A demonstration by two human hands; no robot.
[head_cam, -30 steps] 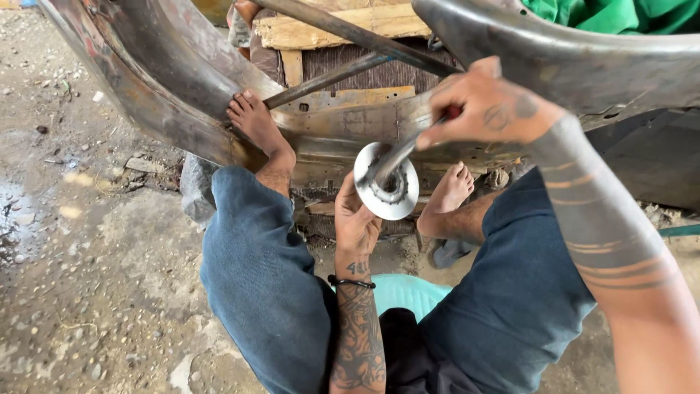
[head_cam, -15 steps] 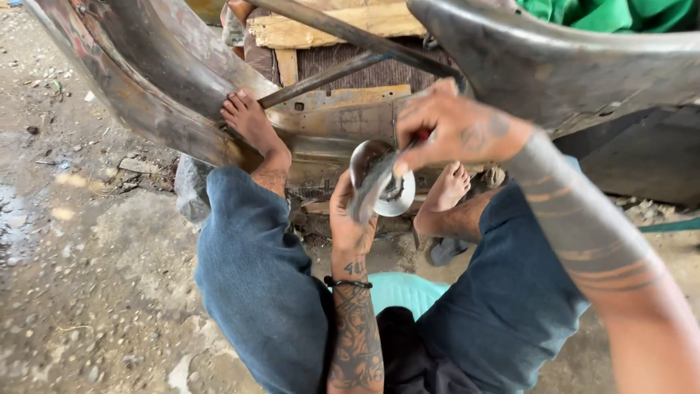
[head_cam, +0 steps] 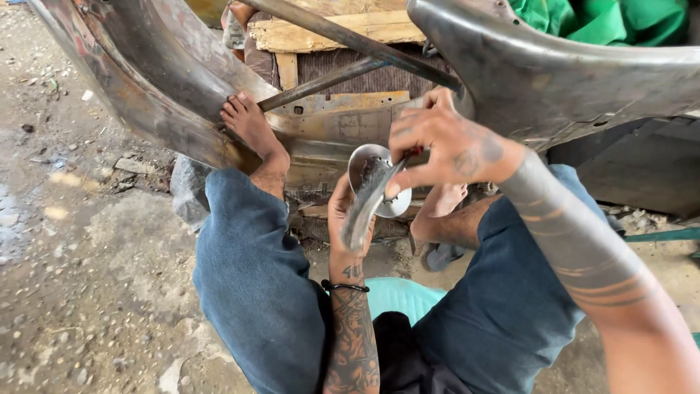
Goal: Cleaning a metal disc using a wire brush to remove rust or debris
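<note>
My left hand is shut on a round shiny metal dish, held upright between my knees. My right hand grips a flat metal blade with a red handle. The blade slants down across the dish's face and over my left palm. Both forearms are tattooed, and a dark band sits on my left wrist. My legs in blue jeans spread to either side, with my bare left foot pressed against a rusty curved metal body panel.
A grey metal panel arches over the upper right, with green cloth behind it. Metal bars and wooden boards sit beyond the panels. A teal seat is under me. Rough dirty concrete floor lies left.
My right hand has come down and left, bringing the blade from pointing at the dish's middle to lying across it. The dish has tilted and my left hand shifted slightly.
</note>
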